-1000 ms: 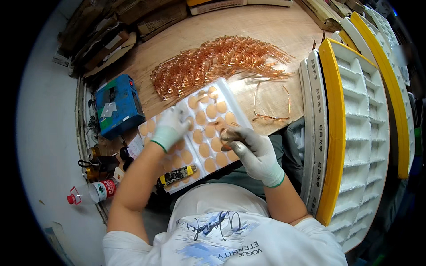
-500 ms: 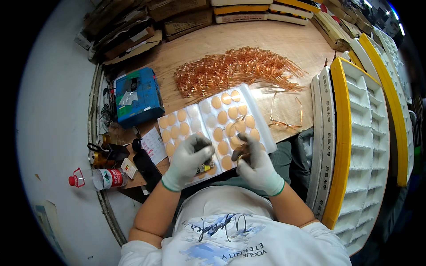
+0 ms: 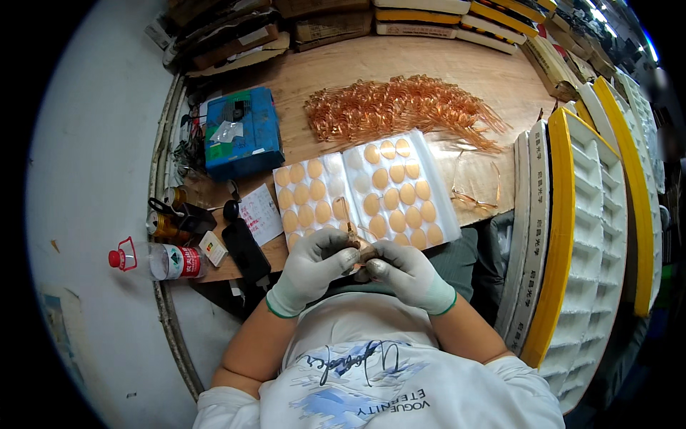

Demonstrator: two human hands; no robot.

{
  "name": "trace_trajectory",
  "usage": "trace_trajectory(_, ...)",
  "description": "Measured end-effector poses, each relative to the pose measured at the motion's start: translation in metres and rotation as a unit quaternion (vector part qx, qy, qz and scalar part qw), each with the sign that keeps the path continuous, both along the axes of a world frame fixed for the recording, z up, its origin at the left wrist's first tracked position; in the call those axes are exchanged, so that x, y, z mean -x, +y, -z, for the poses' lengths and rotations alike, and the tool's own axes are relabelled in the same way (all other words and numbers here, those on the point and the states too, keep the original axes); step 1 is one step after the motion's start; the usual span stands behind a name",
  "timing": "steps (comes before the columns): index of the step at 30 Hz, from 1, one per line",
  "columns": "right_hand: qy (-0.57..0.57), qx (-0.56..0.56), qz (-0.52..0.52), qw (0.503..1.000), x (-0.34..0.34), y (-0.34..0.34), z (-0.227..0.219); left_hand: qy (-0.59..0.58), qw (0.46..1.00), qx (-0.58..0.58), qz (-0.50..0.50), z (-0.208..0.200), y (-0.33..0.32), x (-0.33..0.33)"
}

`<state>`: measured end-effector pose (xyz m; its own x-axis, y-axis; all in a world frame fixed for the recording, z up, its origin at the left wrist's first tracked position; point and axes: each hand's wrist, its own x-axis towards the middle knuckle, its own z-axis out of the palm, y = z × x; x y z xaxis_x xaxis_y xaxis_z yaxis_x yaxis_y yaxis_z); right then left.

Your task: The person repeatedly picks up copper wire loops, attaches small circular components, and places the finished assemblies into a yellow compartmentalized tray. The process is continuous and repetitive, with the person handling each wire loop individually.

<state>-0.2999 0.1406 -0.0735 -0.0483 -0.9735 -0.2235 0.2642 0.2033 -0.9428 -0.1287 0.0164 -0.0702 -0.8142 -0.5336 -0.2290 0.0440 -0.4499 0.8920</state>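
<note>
My left hand (image 3: 318,266) and my right hand (image 3: 409,273), both in pale gloves with dark-stained fingertips, meet in front of my body. Their fingers pinch a thin copper-coloured eyeglass frame (image 3: 350,224), whose wire parts stick up past the fingertips. Most of the frame is hidden by the gloves. Just beyond them lies an opened booklet of clear sleeves (image 3: 444,207), holding rows of oval amber lenses (image 3: 398,174). A single pair of glasses (image 3: 474,200) rests to the right of the booklet.
A heap of copper-coloured eyeglass frames (image 3: 400,107) lies behind the booklet. On the left are a blue box (image 3: 243,136), a black phone (image 3: 245,250), a handwritten note (image 3: 260,214) and a plastic bottle (image 3: 168,262). White compartment trays (image 3: 582,250) stand at the right; cardboard boxes (image 3: 332,28) line the back.
My hands, apart over the booklet before, have come together nearer my body, both on the eyeglass frame. More of the booklet's lenses show. The whole view has shifted slightly.
</note>
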Motion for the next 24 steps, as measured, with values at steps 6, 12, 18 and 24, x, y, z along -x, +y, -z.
trace_trajectory(6, 0.145, 0.054, 0.062, 0.986, -0.005, 0.012, -0.008, 0.014, 0.999, 0.042, -0.009, -0.004, 0.008, 0.010)
trace_trajectory(12, 0.173, 0.117, 0.070, 0.975, 0.006, 0.018, -0.011, -0.002, 0.966, 0.259, -0.008, -0.017, 0.017, 0.007)
trace_trajectory(18, 0.229, 0.147, 0.054, 0.961, 0.012, 0.013, -0.017, -0.038, 0.964, 0.262, 0.004, -0.019, 0.021, 0.003)
trace_trajectory(24, 0.289, 0.152, 0.038, 0.944, 0.012, 0.008, -0.013, -0.056, 0.965, 0.257, 0.010, -0.014, 0.020, 0.001)
